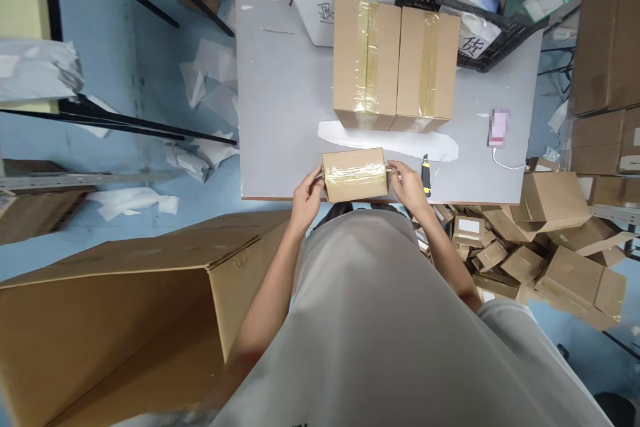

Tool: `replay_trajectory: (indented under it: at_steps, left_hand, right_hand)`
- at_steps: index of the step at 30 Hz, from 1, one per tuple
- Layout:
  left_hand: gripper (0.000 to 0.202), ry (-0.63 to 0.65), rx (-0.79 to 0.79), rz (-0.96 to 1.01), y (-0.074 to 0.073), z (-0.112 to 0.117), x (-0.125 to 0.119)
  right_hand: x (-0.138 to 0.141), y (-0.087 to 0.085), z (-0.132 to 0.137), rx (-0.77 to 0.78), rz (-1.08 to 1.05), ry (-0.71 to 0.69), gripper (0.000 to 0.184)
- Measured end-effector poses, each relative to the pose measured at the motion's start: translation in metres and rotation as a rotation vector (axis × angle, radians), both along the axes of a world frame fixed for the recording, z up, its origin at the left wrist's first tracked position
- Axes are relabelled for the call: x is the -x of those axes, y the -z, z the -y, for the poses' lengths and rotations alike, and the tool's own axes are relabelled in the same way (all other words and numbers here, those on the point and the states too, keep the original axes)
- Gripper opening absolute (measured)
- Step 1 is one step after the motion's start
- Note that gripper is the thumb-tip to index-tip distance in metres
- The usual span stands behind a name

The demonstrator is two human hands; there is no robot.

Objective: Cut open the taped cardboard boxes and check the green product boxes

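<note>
A small cardboard box (354,173) with shiny clear tape along its top is at the near edge of the table, between my two hands. My left hand (307,201) has its fingers against the box's left end. At the right end, my right hand (407,185) presses its bent fingertips on the side. A black and yellow box cutter (426,175) lies just right of my right hand. Behind the small box, two larger taped cardboard boxes (367,63) stand side by side.
At the table's (285,93) back are a white bin (313,7) and a black crate (483,57) of green-and-white cartons. A phone (498,127) with a cable lies right. A big open carton (110,333) stands left of me; piled cardboard boxes (525,263) lie on the right.
</note>
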State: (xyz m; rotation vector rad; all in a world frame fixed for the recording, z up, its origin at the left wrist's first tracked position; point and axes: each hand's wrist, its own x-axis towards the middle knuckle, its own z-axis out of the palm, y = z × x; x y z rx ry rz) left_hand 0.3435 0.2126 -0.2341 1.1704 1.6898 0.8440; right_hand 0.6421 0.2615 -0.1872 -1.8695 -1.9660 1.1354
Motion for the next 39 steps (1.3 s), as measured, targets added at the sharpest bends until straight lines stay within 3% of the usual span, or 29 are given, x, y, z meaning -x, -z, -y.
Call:
replay_trajectory:
  at_steps: [4,10,15,21,25,29,33,36,39]
  left_hand:
    - [0.07,-0.143,0.106,0.166,0.022,-0.002,0.014]
    - [0.077,-0.174,0.201,0.213,0.049,-0.009,0.024]
    - [0.082,-0.147,0.171,0.247,0.041,-0.012,0.018]
    - [0.092,0.007,0.108,0.224,0.021,-0.012,0.007]
    - [0.091,0.006,0.11,0.243,0.022,-0.011,0.007]
    - [0.081,-0.11,0.213,0.337,0.042,-0.014,0.017]
    - [0.063,-0.252,0.456,0.321,0.072,-0.021,0.024]
    - [0.049,-0.246,0.569,0.281,0.09,-0.025,0.02]
    - [0.04,-0.213,0.56,0.281,0.101,-0.029,0.011]
  right_hand:
    - [-0.004,0.008,0.004,0.014,-0.101,0.128,0.039]
    - [0.005,0.018,0.007,-0.016,-0.13,0.2,0.036]
    - [0.011,0.025,0.005,-0.062,-0.102,0.207,0.036]
    - [0.014,0.023,-0.001,-0.044,-0.006,0.115,0.05]
    - [0.022,0.021,-0.001,-0.08,0.091,0.1,0.046]
    - [0.025,0.026,0.003,-0.075,0.138,0.2,0.046]
    - [0.018,0.032,0.008,-0.115,0.073,0.256,0.047]
    - [0.014,0.033,0.012,-0.126,0.036,0.28,0.048]
    - [0.017,0.031,0.017,-0.134,0.01,0.297,0.048]
